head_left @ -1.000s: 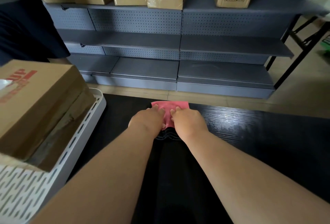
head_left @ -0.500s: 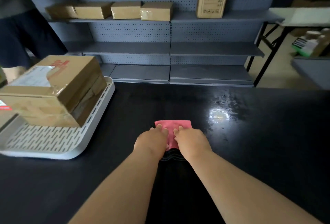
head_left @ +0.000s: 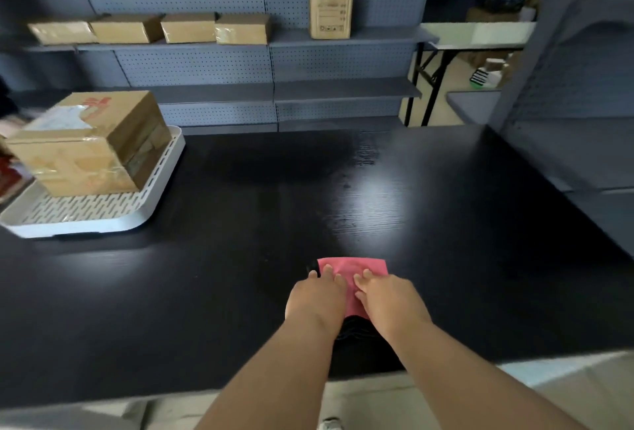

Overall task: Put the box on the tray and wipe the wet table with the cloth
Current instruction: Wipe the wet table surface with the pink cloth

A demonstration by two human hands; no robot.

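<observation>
A pink cloth (head_left: 353, 266) lies flat on the black table (head_left: 240, 275) near its front edge. My left hand (head_left: 317, 297) and my right hand (head_left: 386, 297) press down on it side by side, fingers spread over the cloth. A taped cardboard box (head_left: 92, 141) stands on the white slotted tray (head_left: 103, 210) at the table's left. A shiny wet patch (head_left: 370, 196) shows on the table beyond the cloth.
Grey pegboard shelves (head_left: 343, 90) run behind the table, with several cardboard boxes (head_left: 185, 28) on the upper shelf. A folding table (head_left: 477, 35) stands at the back right. Another grey shelf unit (head_left: 583, 120) borders the table's right side.
Both hands have drawn the cloth back toward the table's front edge. My view has pulled back, and the table's near edge now shows.
</observation>
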